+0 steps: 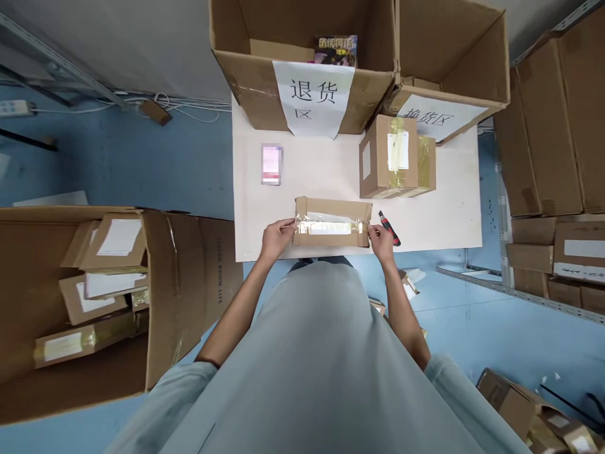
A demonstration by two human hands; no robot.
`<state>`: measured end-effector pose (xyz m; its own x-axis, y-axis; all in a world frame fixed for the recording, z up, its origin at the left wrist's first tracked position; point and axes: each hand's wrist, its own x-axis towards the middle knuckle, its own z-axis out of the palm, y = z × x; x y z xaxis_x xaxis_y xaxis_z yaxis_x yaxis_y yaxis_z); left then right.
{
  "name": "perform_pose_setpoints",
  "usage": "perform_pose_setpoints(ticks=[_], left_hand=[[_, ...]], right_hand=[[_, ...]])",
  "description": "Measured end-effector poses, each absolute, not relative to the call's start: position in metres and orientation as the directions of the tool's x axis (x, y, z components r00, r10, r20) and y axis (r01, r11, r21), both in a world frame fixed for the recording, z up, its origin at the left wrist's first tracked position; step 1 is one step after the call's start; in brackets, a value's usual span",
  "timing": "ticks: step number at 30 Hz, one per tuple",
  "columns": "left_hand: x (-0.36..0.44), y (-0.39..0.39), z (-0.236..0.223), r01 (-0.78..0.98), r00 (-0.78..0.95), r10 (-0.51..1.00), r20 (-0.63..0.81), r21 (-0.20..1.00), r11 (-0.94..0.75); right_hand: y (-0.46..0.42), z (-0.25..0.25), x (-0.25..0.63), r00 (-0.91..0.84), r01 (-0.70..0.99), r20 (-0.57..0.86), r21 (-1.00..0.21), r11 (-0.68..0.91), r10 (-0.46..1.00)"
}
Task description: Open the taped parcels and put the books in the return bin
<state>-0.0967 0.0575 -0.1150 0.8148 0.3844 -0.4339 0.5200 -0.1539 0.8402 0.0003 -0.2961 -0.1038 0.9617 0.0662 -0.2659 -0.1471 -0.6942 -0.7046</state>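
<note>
On the pale surface (pixel 321 167), a taped carton (pixel 333 221) lies between the left hand (pixel 278 239) and the right hand (pixel 380 242), its long axis running from one to the other, the hands apart, equally near, each pinching its short end.

White power strip (pixel 15 108), blue floor (pixel 184 157), grey wall (pixel 155 44)

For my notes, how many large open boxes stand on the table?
2, along the far side: the left box, the right box beside it, partly behind taped parcels. None seems hidden.
</note>
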Motion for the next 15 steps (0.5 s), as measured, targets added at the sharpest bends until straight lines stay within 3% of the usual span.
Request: perform_pose_setpoints(ticks=[3, 8, 15], left_hand=[[-0.112, 0.068, -0.136, 0.463, 0.832, 0.330, -0.447, 0.886, 0.033], [-0.141, 0.074, -0.160, 0.546, 0.820, 0.262, -0.509, 0.833, -0.090], [-0.136, 0.047, -0.169, 0.620, 0.774, 0.257, -0.579, 0.776, -0.117]], right_hand=[[-0.313, -0.119, -0.002, 0.954, -0.194, -0.293, -0.771, -0.606, 0.068], [-0.335, -0.140, -0.019, 0.919, -0.305, -0.394, -0.744, -0.595, 0.022], [-0.315, -0.161, -0.028, 0.859, -0.336, -0.489, -0.763, -0.553, 0.153]])
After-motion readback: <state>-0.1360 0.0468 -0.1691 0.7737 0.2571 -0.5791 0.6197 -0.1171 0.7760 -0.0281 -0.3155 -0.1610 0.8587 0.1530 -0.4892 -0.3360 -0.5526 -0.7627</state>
